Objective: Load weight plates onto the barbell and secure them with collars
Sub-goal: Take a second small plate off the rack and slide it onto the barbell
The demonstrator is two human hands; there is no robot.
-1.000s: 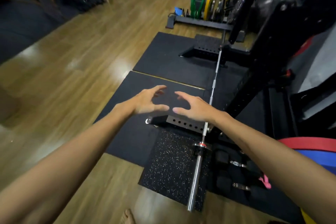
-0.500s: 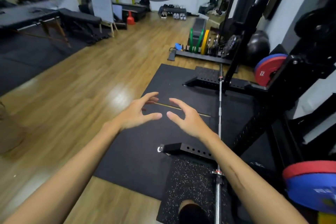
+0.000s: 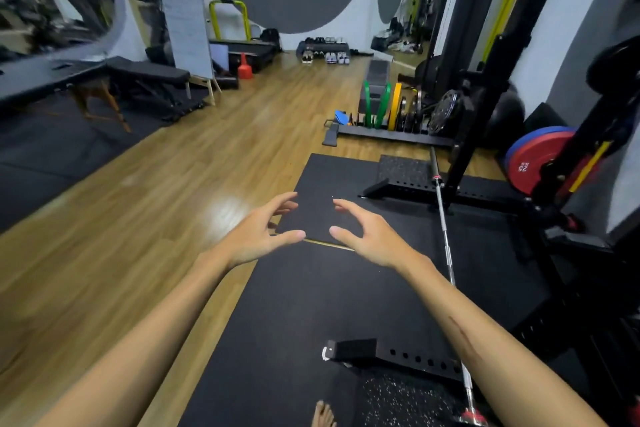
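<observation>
Head view: we see both arms stretched forward over a black rubber mat laid on a wooden floor. The left hand and right hand hang in the air side by side, palms turned toward each other, fingers spread and curled, grasping nothing. A gap separates the two thumbs.

The barbell lies on the floor to the right of the right hand, running away from us along the mat's right side. Its near end passes behind the right forearm; its far end reaches a speckled pad by the black rack. We see no plates on the far sleeve; the near sleeve runs out of frame.

Weight plates: a red plate marked 25, with a blue one behind it, stands at the right, partly behind the rack's frame. Farther back a floor stand holds green and yellow plates on edge, plus darker ones.

A bare foot shows at the bottom edge. Across the room we note a dark bench, a red cone, and shoes lined up by the wall
</observation>
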